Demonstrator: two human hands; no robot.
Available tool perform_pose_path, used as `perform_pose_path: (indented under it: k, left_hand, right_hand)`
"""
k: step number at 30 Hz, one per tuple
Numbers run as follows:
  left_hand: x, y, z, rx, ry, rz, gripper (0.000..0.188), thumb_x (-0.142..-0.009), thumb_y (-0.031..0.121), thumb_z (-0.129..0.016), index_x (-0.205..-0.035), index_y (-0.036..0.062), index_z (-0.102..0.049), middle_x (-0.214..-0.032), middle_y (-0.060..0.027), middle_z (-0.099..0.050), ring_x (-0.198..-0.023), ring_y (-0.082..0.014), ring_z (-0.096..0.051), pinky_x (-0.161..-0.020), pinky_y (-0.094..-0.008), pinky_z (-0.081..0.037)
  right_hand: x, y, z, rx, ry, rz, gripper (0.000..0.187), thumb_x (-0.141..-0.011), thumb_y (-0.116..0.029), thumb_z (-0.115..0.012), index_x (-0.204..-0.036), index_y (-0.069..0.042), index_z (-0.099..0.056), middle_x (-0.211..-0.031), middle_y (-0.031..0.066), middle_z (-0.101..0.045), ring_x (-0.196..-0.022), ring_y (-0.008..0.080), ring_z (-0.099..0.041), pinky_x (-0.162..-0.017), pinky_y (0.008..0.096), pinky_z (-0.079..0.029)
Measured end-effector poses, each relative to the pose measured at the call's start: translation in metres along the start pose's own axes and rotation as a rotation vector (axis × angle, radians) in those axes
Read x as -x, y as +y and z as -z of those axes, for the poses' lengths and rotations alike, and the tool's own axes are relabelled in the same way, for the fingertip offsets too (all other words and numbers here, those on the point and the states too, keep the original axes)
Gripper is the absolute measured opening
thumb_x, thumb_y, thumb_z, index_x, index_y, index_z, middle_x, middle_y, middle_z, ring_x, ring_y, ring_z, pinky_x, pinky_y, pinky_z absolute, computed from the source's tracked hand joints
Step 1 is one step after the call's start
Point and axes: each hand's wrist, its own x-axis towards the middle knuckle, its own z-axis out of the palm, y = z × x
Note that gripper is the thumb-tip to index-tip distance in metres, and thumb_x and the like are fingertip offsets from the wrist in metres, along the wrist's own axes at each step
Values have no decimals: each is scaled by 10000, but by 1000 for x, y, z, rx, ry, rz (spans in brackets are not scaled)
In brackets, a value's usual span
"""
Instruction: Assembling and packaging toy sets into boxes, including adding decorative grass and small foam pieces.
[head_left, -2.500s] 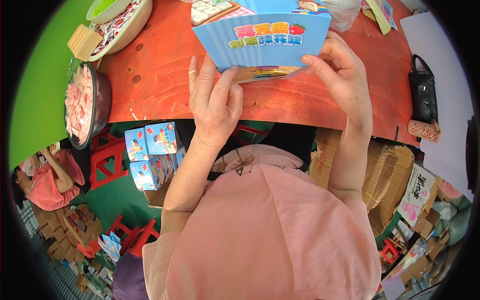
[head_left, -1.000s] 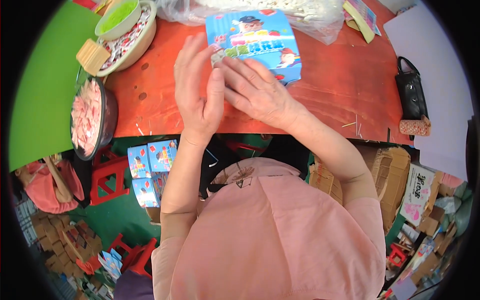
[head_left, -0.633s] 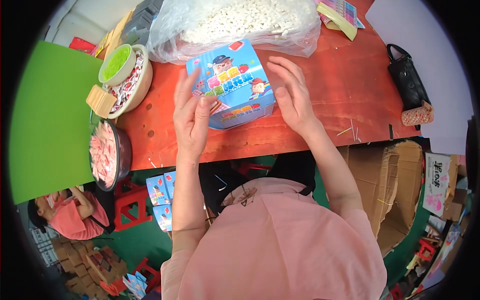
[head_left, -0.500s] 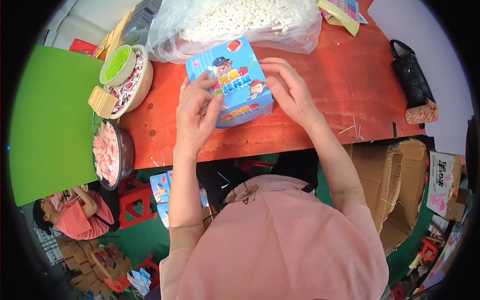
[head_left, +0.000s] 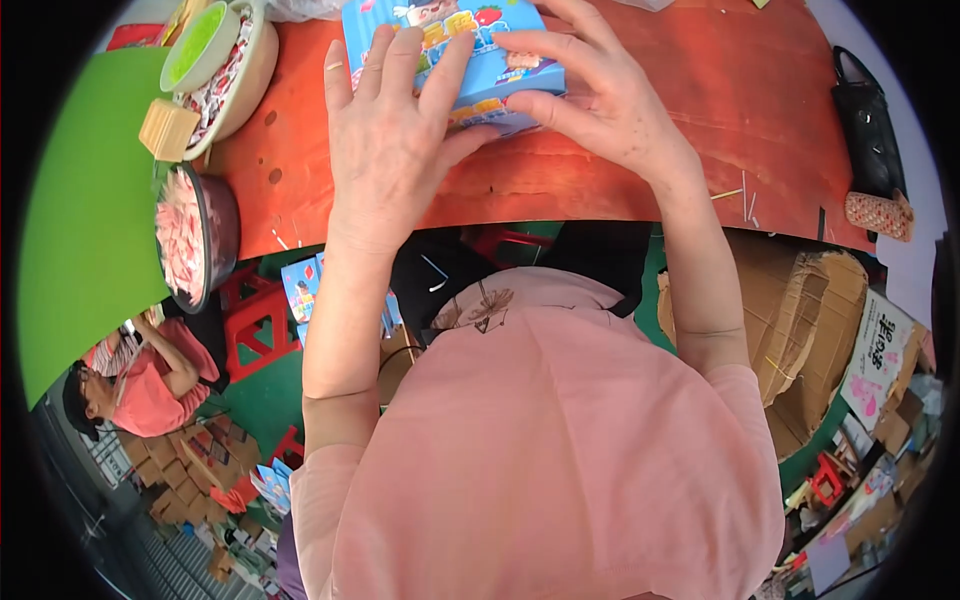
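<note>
A blue printed cardboard box [head_left: 480,20] sits on the red tabletop at the top of the head view, its far part cut off by the frame. Over its left side lies my left hand [head_left: 390,140], fingers spread across the top face and thumb along the lower front edge. From the right, my right hand [head_left: 610,100] grips the near right corner, fingers on the top and thumb against the front. Both hands touch the box. A ring shows on a left finger.
Left on the red table [head_left: 560,180] stand a cream basin [head_left: 262,75] of wrapped pieces, a bowl [head_left: 222,60] of green bits and a dark tub [head_left: 225,225] of pink packets. A black pouch [head_left: 865,140] lies right. Below are an open carton [head_left: 810,330] and a seated person [head_left: 165,385].
The view has tipped nearer my body, so table and box sit higher in the picture. My left fingers have spread wider over the top; my right thumb has come to the front corner.
</note>
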Motion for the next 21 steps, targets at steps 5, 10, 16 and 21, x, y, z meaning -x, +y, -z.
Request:
perform_pose_path:
  k: [5, 10, 16, 21]
  left_hand:
    - [5, 14, -6, -104, 14, 100, 785, -706, 402, -886, -1387, 169, -571, -1352, -83, -596, -1260, -304, -600, -1125, -616, -334]
    - [8, 18, -8, -118, 30, 150, 771, -707, 376, -891, -1376, 157, -577, -1347, -96, -596, -1268, -324, -590, -1128, -613, -329]
    - [17, 26, -23, -110, 47, 128, 771, -720, 350, -887, -1380, 111, -566, -1368, -158, -577, -1308, -389, -543, -1087, -578, -396]
    - [22, 20, -23, 34, 11, 115, 778, -734, 239, -880, -1417, 76, -546, -1456, -202, -531, -1357, -434, -499, -1098, -551, -423]
  right_hand:
    - [7, 5, -7, -101, 29, -11, 449, -858, -128, -797, -1278, -66, -650, -1531, 230, -402, -1368, 404, -474, -1076, 452, -453]
    - [5, 2, -12, -122, 69, -14, 385, -897, -135, -765, -1255, -41, -660, -1511, 224, -434, -1350, 387, -489, -1063, 439, -465]
    - [13, 13, -16, -2, 186, 145, 320, -911, -155, -730, -1191, 0, -712, -1405, 243, -560, -1301, 369, -554, -1042, 433, -484]
    - [11, -31, -3, 144, -64, -447, 243, -998, -198, -659, -1211, -108, -734, -1454, 174, -526, -1290, 338, -542, -1051, 411, -472]
